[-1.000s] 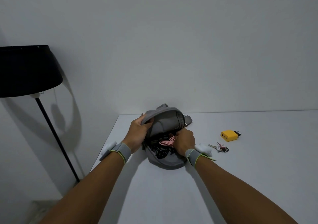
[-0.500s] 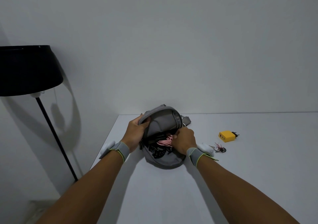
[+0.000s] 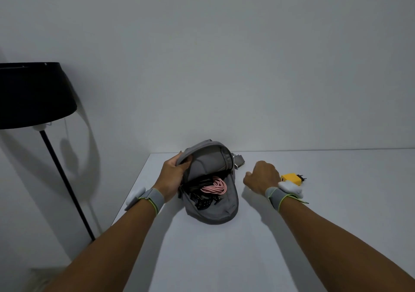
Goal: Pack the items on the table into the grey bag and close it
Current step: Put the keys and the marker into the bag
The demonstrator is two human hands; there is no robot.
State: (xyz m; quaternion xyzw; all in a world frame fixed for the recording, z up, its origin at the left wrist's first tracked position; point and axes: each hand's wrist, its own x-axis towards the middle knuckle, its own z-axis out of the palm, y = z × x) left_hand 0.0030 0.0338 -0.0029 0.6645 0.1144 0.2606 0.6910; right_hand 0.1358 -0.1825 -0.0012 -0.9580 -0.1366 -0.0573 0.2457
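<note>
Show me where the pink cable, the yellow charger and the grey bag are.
pink cable (image 3: 214, 187), head view, on the middle of the coil inside the bag.
yellow charger (image 3: 290, 178), head view, on its top face.
grey bag (image 3: 213, 214), head view, on its near outer wall.

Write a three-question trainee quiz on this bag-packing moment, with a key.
1. True or false: the left hand holds the grey bag open by its flap.
2. Which item lies inside the bag? A) pink cable B) yellow charger C) lamp
3. Fill in: the right hand is over the table, between the bag and the ____ charger.

Key: 1 true; 2 A; 3 yellow.
</note>
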